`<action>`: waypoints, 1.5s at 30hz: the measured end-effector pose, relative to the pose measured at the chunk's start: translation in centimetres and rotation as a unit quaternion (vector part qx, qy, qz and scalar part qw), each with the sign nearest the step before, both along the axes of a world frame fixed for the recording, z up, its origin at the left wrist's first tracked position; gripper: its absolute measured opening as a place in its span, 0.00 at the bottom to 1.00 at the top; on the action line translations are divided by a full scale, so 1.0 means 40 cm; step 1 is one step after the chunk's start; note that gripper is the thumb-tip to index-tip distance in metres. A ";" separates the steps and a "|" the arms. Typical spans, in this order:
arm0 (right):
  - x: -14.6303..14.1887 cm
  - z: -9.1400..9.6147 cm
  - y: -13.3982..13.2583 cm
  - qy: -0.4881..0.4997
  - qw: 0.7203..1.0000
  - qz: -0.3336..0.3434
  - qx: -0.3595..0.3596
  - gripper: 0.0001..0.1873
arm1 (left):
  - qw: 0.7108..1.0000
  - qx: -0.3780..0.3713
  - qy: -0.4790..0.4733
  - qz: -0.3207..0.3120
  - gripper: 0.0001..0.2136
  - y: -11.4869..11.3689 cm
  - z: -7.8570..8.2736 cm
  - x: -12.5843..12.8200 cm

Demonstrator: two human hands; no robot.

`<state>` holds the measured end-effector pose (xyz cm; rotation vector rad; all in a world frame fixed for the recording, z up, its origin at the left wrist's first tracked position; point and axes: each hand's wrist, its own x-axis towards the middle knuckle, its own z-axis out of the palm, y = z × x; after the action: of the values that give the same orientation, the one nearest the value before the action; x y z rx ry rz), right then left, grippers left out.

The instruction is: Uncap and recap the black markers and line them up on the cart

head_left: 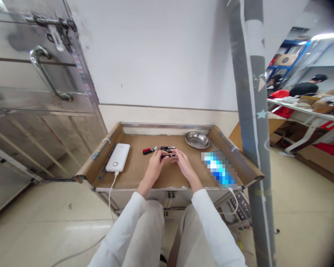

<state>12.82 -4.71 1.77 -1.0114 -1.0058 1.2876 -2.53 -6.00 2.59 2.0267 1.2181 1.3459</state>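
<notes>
My left hand (155, 163) and my right hand (183, 163) meet over the middle of the cardboard-lined table (139, 174). Between them, held at both ends by closed fingers, is a small black stick-shaped item (170, 156) with a silvery part; its exact kind is too small to make out. Just beyond my fingers lies a similar black item (167, 148) with silver ends. A red and black stick-shaped item (149, 150) with a silver tip rests to the left of it, apart from my left hand.
A white power bank (118, 157) with a cable lies at the left. At the back right sits a round metal dish (197, 140), with a pixelated phone-like device (219, 170) in front. Raised cardboard edges flank the table; a grey wrapped pipe (256, 148) stands right. Two people are far right.
</notes>
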 end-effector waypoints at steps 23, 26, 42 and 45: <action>0.033 -0.006 0.012 0.148 0.986 0.067 -0.026 0.14 | 0.991 -0.083 -0.104 -0.007 0.06 0.082 -0.033 -0.061; 0.032 -0.003 0.009 0.145 0.988 0.053 -0.021 0.12 | 0.999 -0.037 -0.013 -0.009 0.03 0.083 -0.045 -0.048; -0.038 -0.029 0.024 -0.070 0.995 0.044 0.058 0.18 | 0.997 0.019 0.037 -0.069 0.04 0.055 -0.053 -0.040; -0.033 -0.026 0.016 -0.176 0.975 0.021 0.132 0.13 | 0.996 0.005 0.068 -0.062 0.04 0.052 -0.052 -0.047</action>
<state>11.49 -4.06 0.74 -1.0330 -1.4346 0.9914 -4.40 -3.90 0.53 2.1931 1.1232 1.1739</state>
